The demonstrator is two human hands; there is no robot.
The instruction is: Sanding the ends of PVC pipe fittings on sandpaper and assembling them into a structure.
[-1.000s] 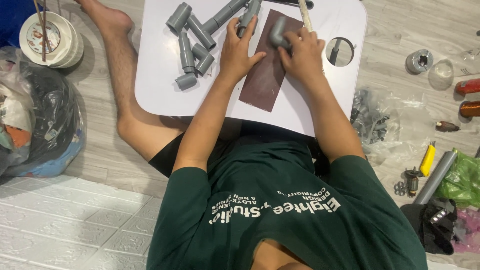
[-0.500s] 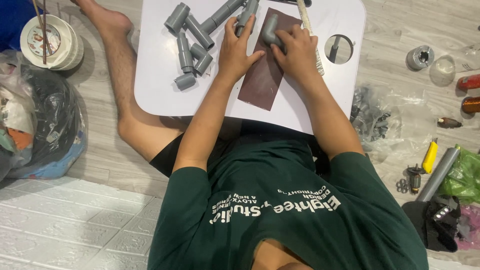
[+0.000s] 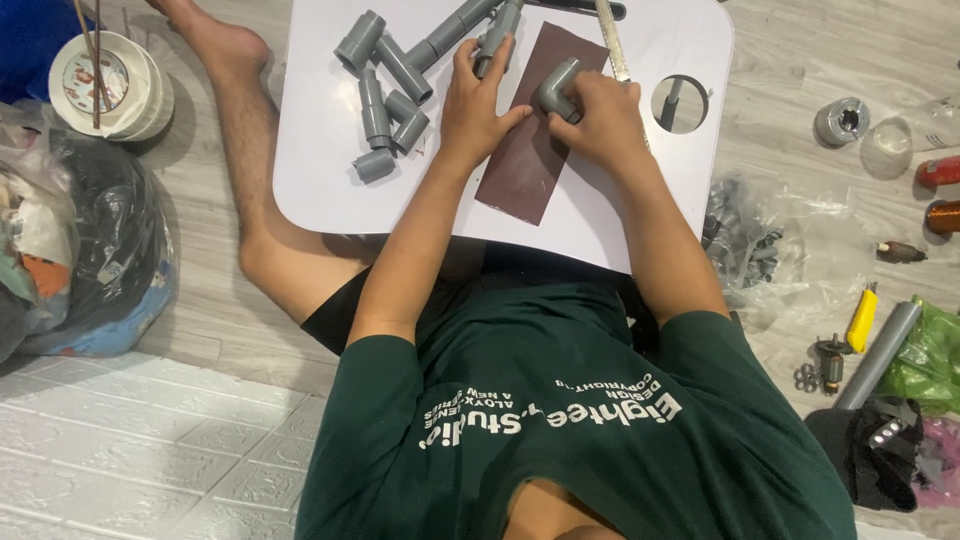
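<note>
Now elbow fitting (image 3: 558, 88) within right grip (image 3: 600, 118)

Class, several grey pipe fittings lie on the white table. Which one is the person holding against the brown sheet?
The grey elbow fitting, bent at a right angle, gripped by the right hand on the brown sheet. The other fittings lie loose, off the sheet.

Clear plastic bag (image 3: 790, 250), perhaps holding fittings, floor.
</note>
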